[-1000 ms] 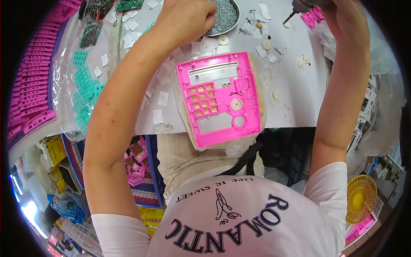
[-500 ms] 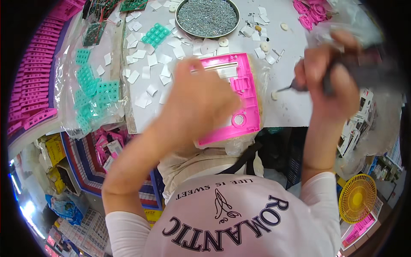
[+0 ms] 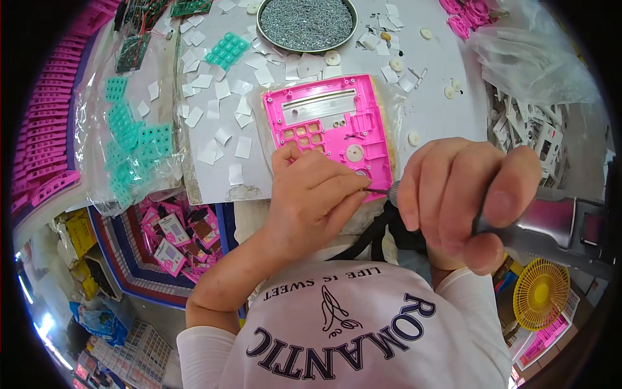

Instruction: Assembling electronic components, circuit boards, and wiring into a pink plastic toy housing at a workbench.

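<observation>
Two hands come together near the middle of the head view, over the lower part of a pink plastic panel (image 3: 336, 138) at the frame's centre. The left hand (image 3: 315, 200) has its fingertips bent in close to a thin driver bit (image 3: 377, 190); whether they pinch anything cannot be told. The right hand (image 3: 463, 198), right of centre, curls around a dark grey screwdriver (image 3: 545, 227). A round tin (image 3: 308, 50) of small screws (image 3: 306, 23) sits at upper centre.
</observation>
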`<state>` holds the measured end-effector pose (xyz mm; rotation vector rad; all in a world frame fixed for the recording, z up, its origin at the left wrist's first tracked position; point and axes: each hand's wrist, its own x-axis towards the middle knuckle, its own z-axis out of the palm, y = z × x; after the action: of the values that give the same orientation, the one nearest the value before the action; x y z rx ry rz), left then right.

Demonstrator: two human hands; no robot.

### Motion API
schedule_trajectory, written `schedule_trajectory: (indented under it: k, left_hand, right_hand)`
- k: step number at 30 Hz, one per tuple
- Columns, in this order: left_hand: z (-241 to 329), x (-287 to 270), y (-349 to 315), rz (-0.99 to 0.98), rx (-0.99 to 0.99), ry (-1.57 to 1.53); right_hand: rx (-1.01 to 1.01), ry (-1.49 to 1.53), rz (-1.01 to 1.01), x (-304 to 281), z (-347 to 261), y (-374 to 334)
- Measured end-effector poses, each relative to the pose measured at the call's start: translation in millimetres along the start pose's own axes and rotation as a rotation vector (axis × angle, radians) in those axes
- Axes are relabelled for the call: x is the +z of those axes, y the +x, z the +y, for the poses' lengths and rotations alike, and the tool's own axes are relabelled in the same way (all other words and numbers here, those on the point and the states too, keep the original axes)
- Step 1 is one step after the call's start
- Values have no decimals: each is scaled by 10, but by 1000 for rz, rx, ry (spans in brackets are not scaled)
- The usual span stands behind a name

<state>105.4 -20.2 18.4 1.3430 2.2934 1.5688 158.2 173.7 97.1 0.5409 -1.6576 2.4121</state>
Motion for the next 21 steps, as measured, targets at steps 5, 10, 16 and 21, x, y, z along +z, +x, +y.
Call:
schedule_trajectory:
  k: [5,10,16,21]
  left_hand:
    - [-2,-52,63,-81,31,156]
    - [-130,-49,184,-200,6,419]
    - [-115,-8,179,-173,-27,405]
    - [-165,20,151,-156,2,441]
  right_hand:
    - [5,-40,32,37,11,13]
    - [-59,-146,235,-13,305,-70]
    - [-44,-358,133,-217,538,-96]
    - [29,-656,-71,-176,454,-44]
